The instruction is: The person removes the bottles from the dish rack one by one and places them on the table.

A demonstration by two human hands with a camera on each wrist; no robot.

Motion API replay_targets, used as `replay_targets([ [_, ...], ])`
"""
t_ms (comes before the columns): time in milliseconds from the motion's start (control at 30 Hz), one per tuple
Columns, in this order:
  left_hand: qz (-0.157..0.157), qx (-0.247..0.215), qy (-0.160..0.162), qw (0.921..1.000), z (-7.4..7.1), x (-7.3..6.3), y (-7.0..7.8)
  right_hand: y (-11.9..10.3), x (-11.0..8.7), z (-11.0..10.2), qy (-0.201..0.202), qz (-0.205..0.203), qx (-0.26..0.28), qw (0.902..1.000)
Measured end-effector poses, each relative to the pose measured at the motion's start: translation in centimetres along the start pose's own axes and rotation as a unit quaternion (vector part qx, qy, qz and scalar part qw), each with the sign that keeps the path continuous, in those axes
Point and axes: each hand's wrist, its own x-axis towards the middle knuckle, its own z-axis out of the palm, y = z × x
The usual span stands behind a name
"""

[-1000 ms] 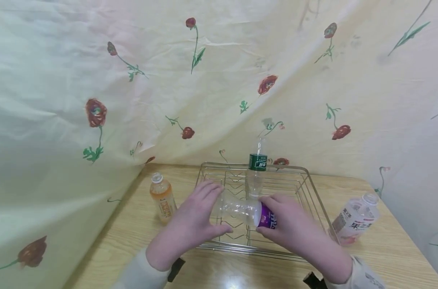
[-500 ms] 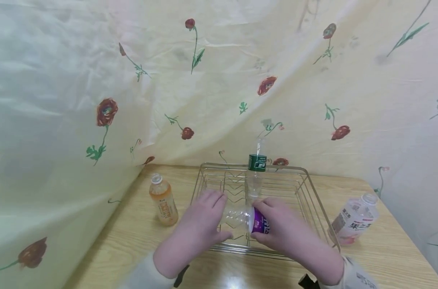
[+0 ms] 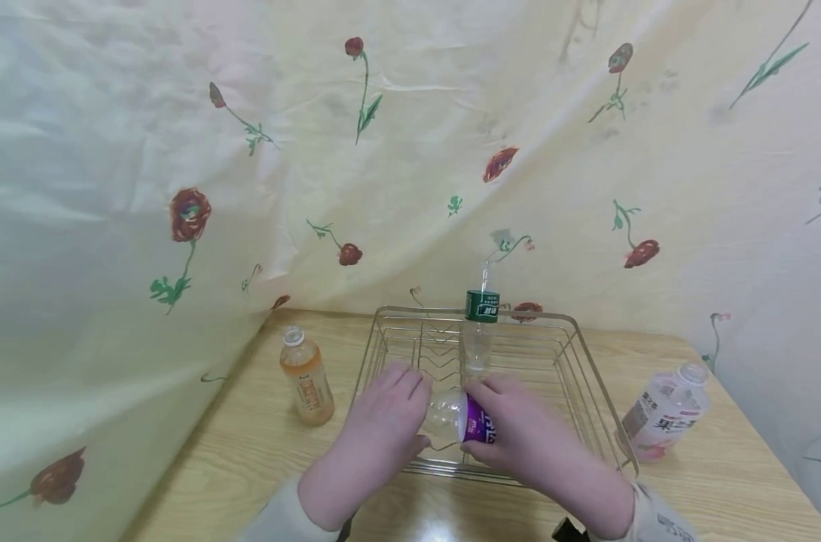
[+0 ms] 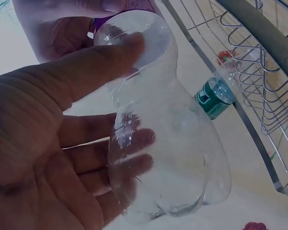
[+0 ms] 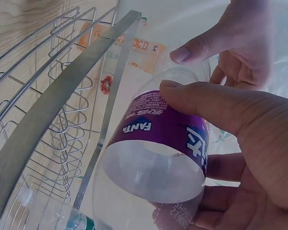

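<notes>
A clear plastic bottle with a purple Fanta label point(image 3: 477, 420) lies sideways above the wire rack, held between both hands. My left hand point(image 3: 386, 418) grips its lobed left end, thumb on the near side and fingers behind the clear wall point(image 4: 177, 143). Around the label, my right hand point(image 3: 519, 433) grips the other end, with the thumb pressed on the purple band point(image 5: 156, 122). Behind them, a clear bottle with a green label point(image 3: 482, 307) stands upright in the rack point(image 3: 465, 472). The held bottle's mouth is not visible.
An open bottle with an orange label point(image 3: 309, 384) stands on the wooden table left of the rack. To the right, a clear bottle with a pink-and-white label point(image 3: 663, 418) leans slightly. Flower-printed cloth point(image 3: 397, 188) hangs behind and at the left.
Both hands have come closer together, the left moving right and the right moving left with the Fanta bottle. Less clear plastic shows between them. The other bottles stay where they were.
</notes>
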Motion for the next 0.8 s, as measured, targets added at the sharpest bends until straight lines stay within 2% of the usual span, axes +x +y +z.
replay_targets([
  [133,0.0,0.018,-0.01,0.9998,0.1,-0.1,0.1,0.0,-0.1,0.2,0.013,-0.027,-0.014,0.9995],
  [267,0.002,0.022,-0.001,0.9997,0.5,-0.3,0.1,-0.1,-0.1,0.3,0.011,-0.041,-0.025,0.9988],
  [467,0.005,0.03,0.022,0.9993,1.0,-0.4,0.0,-0.4,-0.1,0.3,0.004,-0.04,-0.032,0.9987],
  [800,-0.001,0.039,0.012,0.9992,1.3,-0.7,0.2,-0.6,0.0,0.5,-0.004,-0.036,-0.042,0.9984],
])
